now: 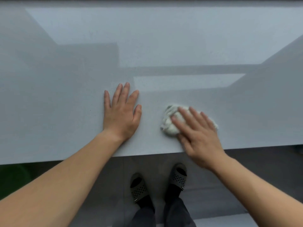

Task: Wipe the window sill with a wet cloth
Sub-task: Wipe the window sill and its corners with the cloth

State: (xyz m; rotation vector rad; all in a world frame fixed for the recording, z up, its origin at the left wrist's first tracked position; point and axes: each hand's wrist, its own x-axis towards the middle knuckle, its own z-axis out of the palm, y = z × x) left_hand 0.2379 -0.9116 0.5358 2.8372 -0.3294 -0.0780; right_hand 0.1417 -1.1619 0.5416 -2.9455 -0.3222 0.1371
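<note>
Two bare hands rest on the pale window sill [65, 99]. Left hand [121, 115] lies flat, fingers spread, holding nothing. Just to its right, near the sill's front edge, the bunched white cloth [168, 125] sits under the right hand [198, 138], whose extended, blurred fingers press on it. Dark slippers [139, 189] stand below.

A grey tiled floor [246, 181] lies below the front edge of the pale ledge. On this floor, at the far left, a dark green shape [14, 179] shows, too blurred to name. Soft daylight gives angular bright patches [180, 38] above the floor.
</note>
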